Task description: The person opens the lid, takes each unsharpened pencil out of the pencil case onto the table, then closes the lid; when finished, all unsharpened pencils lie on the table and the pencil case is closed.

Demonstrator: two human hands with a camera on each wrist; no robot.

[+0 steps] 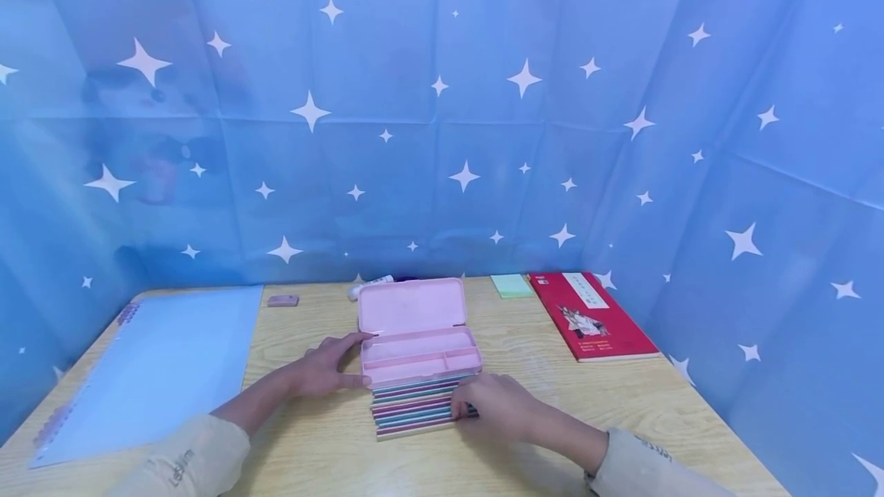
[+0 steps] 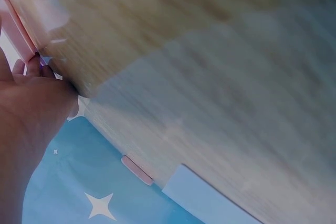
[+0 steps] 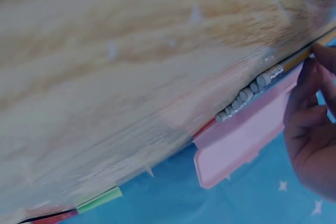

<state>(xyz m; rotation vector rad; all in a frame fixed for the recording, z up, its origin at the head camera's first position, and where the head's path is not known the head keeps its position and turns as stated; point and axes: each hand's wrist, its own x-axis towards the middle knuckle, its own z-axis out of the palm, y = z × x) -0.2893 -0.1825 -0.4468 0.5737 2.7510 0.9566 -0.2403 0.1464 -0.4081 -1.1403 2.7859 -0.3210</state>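
A pink pencil case [image 1: 413, 307] lies with its lid raised, its divided tray bare inside. Along the left side of the case my left hand [image 1: 324, 366] rests, thumb and forefinger stretched apart and touching its edge. Below the case several pencils [image 1: 410, 409] lie side by side in a row, teal, maroon and pale. Over their right ends is my right hand [image 1: 500, 407], fingers curled. In the right wrist view the thumb and fingers pinch a yellow pencil [image 3: 297, 60] near its eraser end, beside other white eraser tips [image 3: 245, 95].
At the left lies a large pale sheet [image 1: 166, 366] with a pink eraser [image 1: 283, 301] near its corner. A white tube [image 1: 366, 287] is behind the case. Pale green sticky notes [image 1: 512, 286] and a red book [image 1: 590, 320] lie at the right back. A star-patterned blue curtain [image 1: 387, 60] hangs behind.
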